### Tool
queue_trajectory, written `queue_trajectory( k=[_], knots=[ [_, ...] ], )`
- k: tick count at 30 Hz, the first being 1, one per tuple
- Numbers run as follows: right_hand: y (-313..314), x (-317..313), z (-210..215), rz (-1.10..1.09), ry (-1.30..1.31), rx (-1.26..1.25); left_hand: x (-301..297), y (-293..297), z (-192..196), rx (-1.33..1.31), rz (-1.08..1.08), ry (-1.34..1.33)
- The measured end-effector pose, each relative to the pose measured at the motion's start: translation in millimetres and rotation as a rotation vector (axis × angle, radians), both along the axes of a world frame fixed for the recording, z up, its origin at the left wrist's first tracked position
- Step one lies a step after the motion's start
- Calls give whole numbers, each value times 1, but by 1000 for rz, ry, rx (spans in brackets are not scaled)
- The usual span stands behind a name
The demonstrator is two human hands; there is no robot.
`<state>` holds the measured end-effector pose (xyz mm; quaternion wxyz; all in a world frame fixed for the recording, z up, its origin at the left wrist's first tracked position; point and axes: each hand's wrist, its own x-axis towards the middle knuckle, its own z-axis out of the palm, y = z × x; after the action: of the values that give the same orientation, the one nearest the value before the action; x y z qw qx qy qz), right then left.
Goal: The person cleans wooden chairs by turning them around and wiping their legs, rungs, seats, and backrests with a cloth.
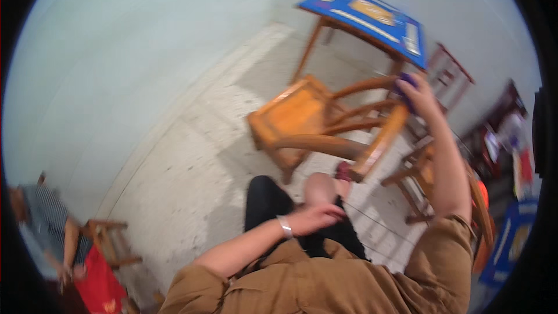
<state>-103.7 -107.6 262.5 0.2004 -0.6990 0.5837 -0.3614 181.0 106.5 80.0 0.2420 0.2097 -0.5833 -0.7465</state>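
Note:
A wooden chair (302,113) is in front of me, its square seat at the left and its curved back rails toward my right arm. My right hand (421,96) reaches out to the end of the chair's top back rail, closed on a purple cloth (404,88) pressed against the wood. Motion blurs the fingers a little. Across my lap lies my left hand (318,219), with a light band at the wrist. Its fingers are loosely extended over my thigh, and I see nothing in them.
Beyond the chair stands a small wooden table (372,14) with a blue printed top. More wooden chairs (415,180) crowd the right side, near another blue top (511,244). At the lower left a person (55,227) is beside a red cloth (102,282) and a wooden stool (113,241).

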Motion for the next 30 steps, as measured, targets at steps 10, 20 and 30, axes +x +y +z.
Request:
queue_trajectory(
  k=[10, 20, 30],
  knots=[
    [-75, -68, -47, 5, -89, -128, 16, 36, 145, -111, -93, 337],
    [-25, -24, -34, -278, 119, -258, -14, 44, 142, -140, -149, 380],
    [131, 61, -62, 305, -3, -565, -1, 50, 147, -196, -36, 292]
  ],
)
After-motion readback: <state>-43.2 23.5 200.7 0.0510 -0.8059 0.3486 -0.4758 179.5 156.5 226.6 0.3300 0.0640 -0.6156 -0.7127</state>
